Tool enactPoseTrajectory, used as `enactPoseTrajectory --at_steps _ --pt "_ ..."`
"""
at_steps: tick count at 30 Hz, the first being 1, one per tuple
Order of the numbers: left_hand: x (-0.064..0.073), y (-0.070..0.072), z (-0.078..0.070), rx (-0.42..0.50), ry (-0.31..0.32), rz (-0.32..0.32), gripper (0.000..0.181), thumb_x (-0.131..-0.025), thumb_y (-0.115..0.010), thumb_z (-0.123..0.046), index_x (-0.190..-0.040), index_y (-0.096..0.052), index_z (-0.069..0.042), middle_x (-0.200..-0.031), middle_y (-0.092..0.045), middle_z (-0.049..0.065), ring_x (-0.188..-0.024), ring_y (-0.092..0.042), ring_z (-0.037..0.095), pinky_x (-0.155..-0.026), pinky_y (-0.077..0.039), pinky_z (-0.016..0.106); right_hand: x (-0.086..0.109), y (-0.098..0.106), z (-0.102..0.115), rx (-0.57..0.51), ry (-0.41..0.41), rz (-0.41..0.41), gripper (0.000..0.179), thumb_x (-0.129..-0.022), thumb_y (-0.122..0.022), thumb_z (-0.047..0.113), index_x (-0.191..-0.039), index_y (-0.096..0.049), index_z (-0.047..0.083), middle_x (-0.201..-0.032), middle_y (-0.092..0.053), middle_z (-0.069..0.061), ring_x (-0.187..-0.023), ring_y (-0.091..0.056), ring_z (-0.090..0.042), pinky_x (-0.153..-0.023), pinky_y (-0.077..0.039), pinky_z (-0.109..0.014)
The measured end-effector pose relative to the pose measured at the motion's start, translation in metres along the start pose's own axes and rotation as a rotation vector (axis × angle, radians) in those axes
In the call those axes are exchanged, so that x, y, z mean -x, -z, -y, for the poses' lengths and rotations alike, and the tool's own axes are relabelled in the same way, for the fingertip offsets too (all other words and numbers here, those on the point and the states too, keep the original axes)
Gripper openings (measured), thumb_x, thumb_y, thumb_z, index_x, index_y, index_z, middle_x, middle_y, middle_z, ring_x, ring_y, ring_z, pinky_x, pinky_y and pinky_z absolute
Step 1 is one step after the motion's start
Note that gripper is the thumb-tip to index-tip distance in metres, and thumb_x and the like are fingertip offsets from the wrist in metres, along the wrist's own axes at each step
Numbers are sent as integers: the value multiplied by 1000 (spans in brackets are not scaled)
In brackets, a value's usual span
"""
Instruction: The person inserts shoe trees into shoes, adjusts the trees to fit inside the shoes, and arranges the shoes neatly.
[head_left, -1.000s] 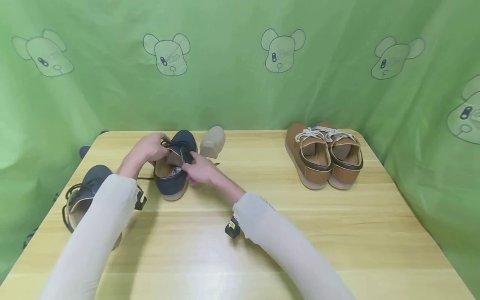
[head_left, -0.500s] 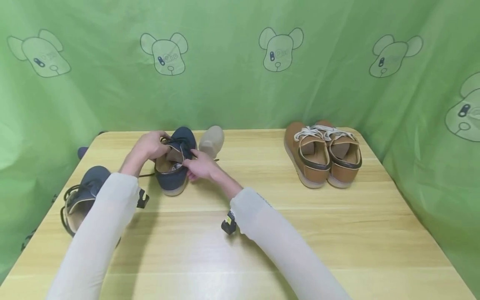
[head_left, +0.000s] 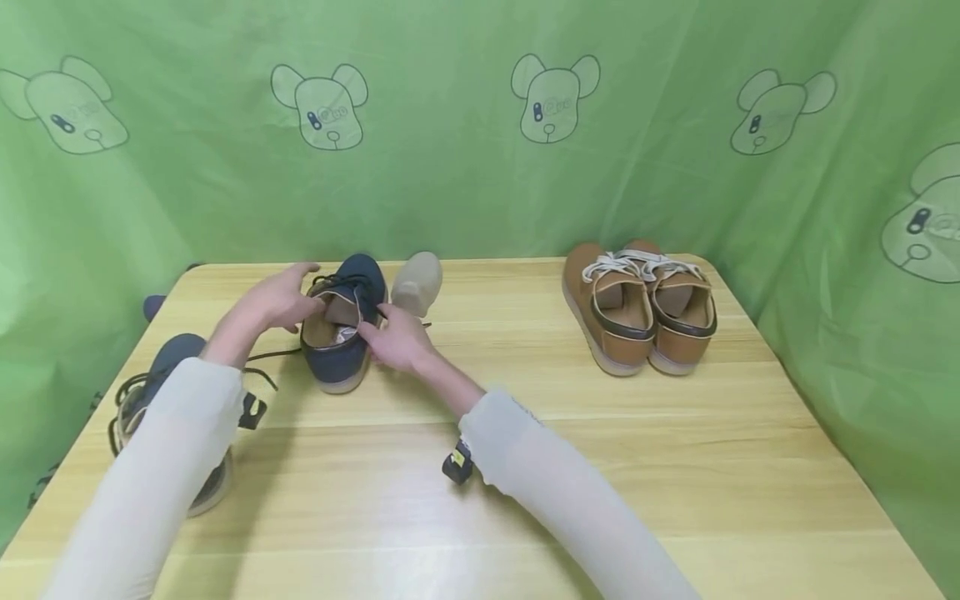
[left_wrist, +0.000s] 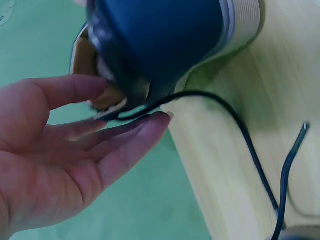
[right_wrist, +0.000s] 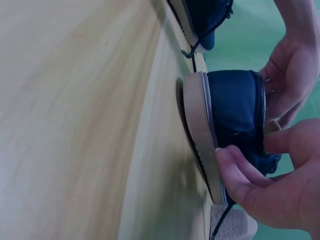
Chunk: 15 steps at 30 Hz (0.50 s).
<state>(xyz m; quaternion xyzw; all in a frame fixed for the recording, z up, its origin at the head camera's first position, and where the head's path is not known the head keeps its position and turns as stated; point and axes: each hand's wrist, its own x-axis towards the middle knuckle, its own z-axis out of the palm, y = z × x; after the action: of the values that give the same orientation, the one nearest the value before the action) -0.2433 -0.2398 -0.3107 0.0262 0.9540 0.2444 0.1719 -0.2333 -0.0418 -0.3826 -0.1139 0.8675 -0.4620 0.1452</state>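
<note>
A navy lace-up shoe [head_left: 335, 362] with a pale ribbed sole stands near the table's back left, toe toward the curtain. My right hand [head_left: 400, 340] pinches its right side, thumb at the collar and fingers along the outer wall, as the right wrist view shows. On the other side my left hand [left_wrist: 65, 150] has its fingers spread and nearly straight; its thumb lies at the shoe opening. A dark shoelace [left_wrist: 215, 100] runs past those fingertips. The second navy shoe [head_left: 174, 354] sits at the left, partly hidden by my left sleeve.
A pale, toe-shaped shoe form [head_left: 417, 283] lies right of the held shoe. Two brown shoes [head_left: 626, 346] with white laces stand side by side at the back right of the wooden table [head_left: 600, 500]. A green curtain [head_left: 442, 192] hangs behind.
My left hand has loosened from the laces and drawn left, its fingers spreading. A loose lace end now shows below it. My right hand keeps its hold, and the view has shifted slightly.
</note>
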Motion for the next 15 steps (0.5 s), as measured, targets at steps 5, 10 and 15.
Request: enactPoseTrajectory --at_steps 5,10,15 --pt "20 15 10 -60 -5 19 76 -103 -51 -30 -154 -15 14 -136 -49 43 -93 -71 41 -91 -54 56 8 3 -2 51 0 -24 55 -102 -57 29 -153 -45 11 -100 -74 -7 -56 -55 -13 -65 -53 -34" --pt "43 29 25 -130 -32 15 67 -104 -50 -31 -149 -29 14 -121 -61 38 -87 -72 35 -88 -53 59 16 8 -2 15 9 -8 53 -102 -57 27 -152 -45 12 -83 -73 0 -47 -49 -11 -50 -45 -30" --pt "66 35 44 -161 -20 -5 62 -105 -48 -37 -144 -41 12 -127 -59 39 -90 -72 38 -88 -52 59 28 8 5 -38 31 20 49 -103 -58 24 -148 -49 9 -80 -69 -4 -46 -46 -11 -45 -39 -26"
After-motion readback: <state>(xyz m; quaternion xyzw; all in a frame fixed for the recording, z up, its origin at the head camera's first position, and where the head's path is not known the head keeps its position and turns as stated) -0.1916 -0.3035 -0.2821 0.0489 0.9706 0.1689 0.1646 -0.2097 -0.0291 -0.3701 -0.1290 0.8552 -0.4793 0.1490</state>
